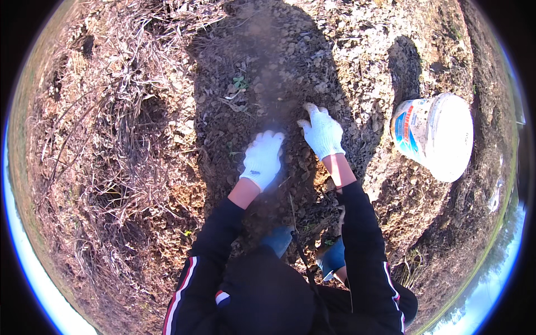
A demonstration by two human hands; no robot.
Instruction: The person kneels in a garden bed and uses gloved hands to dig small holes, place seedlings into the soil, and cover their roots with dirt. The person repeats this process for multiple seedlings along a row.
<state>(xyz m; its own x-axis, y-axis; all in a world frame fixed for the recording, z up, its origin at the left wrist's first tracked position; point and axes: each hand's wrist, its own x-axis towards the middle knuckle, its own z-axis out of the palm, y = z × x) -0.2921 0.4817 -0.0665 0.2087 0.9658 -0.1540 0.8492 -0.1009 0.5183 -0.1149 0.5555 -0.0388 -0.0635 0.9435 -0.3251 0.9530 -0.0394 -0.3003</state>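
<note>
Both hands wear white knitted gloves and reach down to dark, crumbly soil (293, 94) in the person's shadow. My left hand (264, 157) rests low over the soil, back upward; what lies under its fingers is hidden. To its right, my right hand (322, 130) touches or hovers just above the soil, its soiled fingertips pointing up and left and its thumb apart from the fingers. No object shows in it. A small green plant (240, 83) grows above my left hand in the view.
A white plastic bucket (450, 134) with a blue and red printed label lies or leans on the ground at the right. Dry grass and straw (134, 117) cover the left side. Blue boots or trouser legs (278, 240) show below the hands, beside a thin stick or cord (299, 247).
</note>
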